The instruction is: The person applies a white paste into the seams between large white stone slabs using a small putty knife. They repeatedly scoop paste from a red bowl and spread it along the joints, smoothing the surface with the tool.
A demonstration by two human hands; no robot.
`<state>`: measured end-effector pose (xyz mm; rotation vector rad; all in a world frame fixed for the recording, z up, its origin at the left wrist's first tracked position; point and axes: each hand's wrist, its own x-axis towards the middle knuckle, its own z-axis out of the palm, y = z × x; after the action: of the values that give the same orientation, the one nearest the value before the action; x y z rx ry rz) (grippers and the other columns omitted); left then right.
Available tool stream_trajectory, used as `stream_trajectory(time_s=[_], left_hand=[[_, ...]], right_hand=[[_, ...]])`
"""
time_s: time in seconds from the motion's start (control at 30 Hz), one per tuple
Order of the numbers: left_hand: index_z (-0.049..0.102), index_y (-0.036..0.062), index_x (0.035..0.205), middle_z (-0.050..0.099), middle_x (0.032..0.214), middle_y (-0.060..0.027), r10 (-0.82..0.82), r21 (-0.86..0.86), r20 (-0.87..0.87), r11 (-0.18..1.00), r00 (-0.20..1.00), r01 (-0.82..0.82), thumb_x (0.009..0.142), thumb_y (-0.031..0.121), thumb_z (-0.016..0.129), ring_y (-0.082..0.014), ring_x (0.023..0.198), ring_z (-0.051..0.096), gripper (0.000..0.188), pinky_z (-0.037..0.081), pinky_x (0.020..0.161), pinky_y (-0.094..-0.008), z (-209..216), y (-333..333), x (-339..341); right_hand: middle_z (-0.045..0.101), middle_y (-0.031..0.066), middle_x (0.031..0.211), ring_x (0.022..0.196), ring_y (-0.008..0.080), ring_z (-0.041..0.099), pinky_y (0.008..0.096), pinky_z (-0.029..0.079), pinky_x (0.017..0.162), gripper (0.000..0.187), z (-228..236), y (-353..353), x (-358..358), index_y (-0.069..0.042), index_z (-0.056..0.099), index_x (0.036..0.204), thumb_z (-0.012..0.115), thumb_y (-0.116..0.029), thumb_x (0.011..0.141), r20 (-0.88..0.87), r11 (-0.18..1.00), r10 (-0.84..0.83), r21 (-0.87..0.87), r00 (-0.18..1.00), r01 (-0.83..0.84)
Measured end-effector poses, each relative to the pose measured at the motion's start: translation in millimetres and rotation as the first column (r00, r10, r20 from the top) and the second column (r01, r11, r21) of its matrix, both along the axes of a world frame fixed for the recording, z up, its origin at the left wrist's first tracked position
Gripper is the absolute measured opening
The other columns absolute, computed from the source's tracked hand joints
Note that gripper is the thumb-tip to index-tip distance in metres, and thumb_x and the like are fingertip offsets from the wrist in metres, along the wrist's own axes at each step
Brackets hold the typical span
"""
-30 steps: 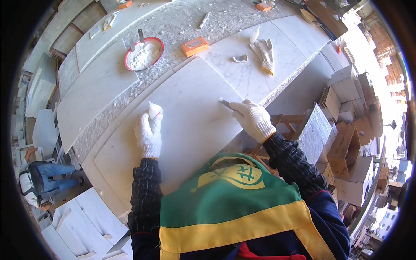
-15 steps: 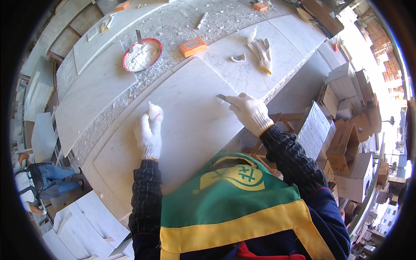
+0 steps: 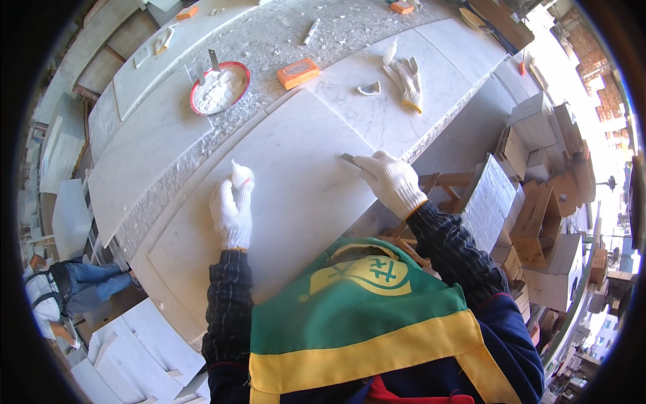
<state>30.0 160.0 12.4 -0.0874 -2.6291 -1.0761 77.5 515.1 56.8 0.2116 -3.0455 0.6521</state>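
Note:
Both of my hands wear white knit gloves. My left hand (image 3: 233, 214) is closed around a small white squeeze bottle (image 3: 241, 174), its narrow tip pointing up, above a pale marble slab (image 3: 289, 168). In my right hand (image 3: 390, 180) is a thin metal scraper blade (image 3: 348, 159), held low at the slab's right edge near the seam with the neighbouring slab (image 3: 346, 87). The fingers hide the rest of the scraper. Whether the blade touches the stone I cannot tell.
Beyond the slab sit a red-rimmed bowl of white paste (image 3: 222, 87), an orange box (image 3: 297, 73), a spare glove (image 3: 408, 83) and a small curved shard (image 3: 369, 89). Cardboard boxes (image 3: 538, 222) stand at right. Another person (image 3: 74, 283) is at far left, near stacked slabs (image 3: 134, 350).
My right hand has shifted slightly down and toward me along the slab's right edge with the scraper. The left hand stays almost in place with the bottle.

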Motion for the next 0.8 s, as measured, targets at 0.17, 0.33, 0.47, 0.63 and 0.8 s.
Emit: stream_trajectory(time_s=[0.17, 0.33, 0.47, 0.63, 0.8], left_hand=[[0.066, -0.0001, 0.099, 0.067, 0.092, -0.0157, -0.010, 0.033, -0.005, 0.999, 1.000, 0.010, 0.096, 0.026, 0.077, -0.0362, 0.088, 0.063, 0.028, 0.048, 0.079, -0.0473, 2, 1, 1], [0.068, 0.0005, 0.102, 0.067, 0.094, -0.0155, -0.039, 0.003, -0.007, 0.999, 0.999, 0.039, 0.095, 0.025, 0.078, -0.0362, 0.090, 0.063, 0.027, 0.048, 0.080, -0.0478, 1, 1, 0], [0.069, 0.0016, 0.105, 0.068, 0.098, -0.0159, -0.110, -0.004, -0.007, 0.994, 0.994, 0.110, 0.093, 0.025, 0.079, -0.0371, 0.096, 0.064, 0.028, 0.047, 0.086, -0.0492, -1, -1, 2], [0.069, 0.0026, 0.109, 0.069, 0.103, -0.0157, -0.079, -0.057, -0.016, 0.995, 0.997, 0.078, 0.094, 0.027, 0.079, -0.0379, 0.102, 0.064, 0.030, 0.047, 0.091, -0.0495, -5, -1, 2], [0.069, 0.0029, 0.110, 0.069, 0.104, -0.0154, -0.078, -0.052, 0.006, 0.996, 0.997, 0.078, 0.094, 0.028, 0.079, -0.0380, 0.102, 0.064, 0.031, 0.047, 0.090, -0.0489, -4, 0, 2]], right_hand=[[0.072, 0.0161, 0.099, 0.087, 0.0337, 0.072, 0.0432, 0.059, 0.075, 0.026, -2, 1, -4, -0.013, 0.076, 0.123, 0.064, -0.024, 0.103, -0.001, 0.999, 0.006, 0.038, 1.000, -0.006], [0.072, 0.0157, 0.099, 0.087, 0.0330, 0.072, 0.0433, 0.059, 0.075, 0.027, 5, 3, 4, -0.013, 0.076, 0.124, 0.063, -0.024, 0.103, 0.031, 0.999, -0.006, 0.041, 0.999, 0.005], [0.070, 0.0159, 0.096, 0.085, 0.0331, 0.071, 0.0432, 0.058, 0.074, 0.026, 0, -2, -11, -0.014, 0.075, 0.123, 0.063, -0.024, 0.104, -0.010, 0.999, -0.024, 0.029, 1.000, 0.024], [0.069, 0.0152, 0.094, 0.083, 0.0330, 0.071, 0.0430, 0.058, 0.072, 0.024, -2, 2, -8, -0.015, 0.074, 0.123, 0.063, -0.025, 0.103, -0.025, 0.995, 0.034, 0.095, 0.999, -0.032], [0.069, 0.0145, 0.096, 0.084, 0.0326, 0.071, 0.0419, 0.059, 0.072, 0.025, 2, 6, 18, -0.014, 0.074, 0.123, 0.063, -0.024, 0.103, 0.018, 0.999, -0.007, 0.053, 1.000, 0.006]])
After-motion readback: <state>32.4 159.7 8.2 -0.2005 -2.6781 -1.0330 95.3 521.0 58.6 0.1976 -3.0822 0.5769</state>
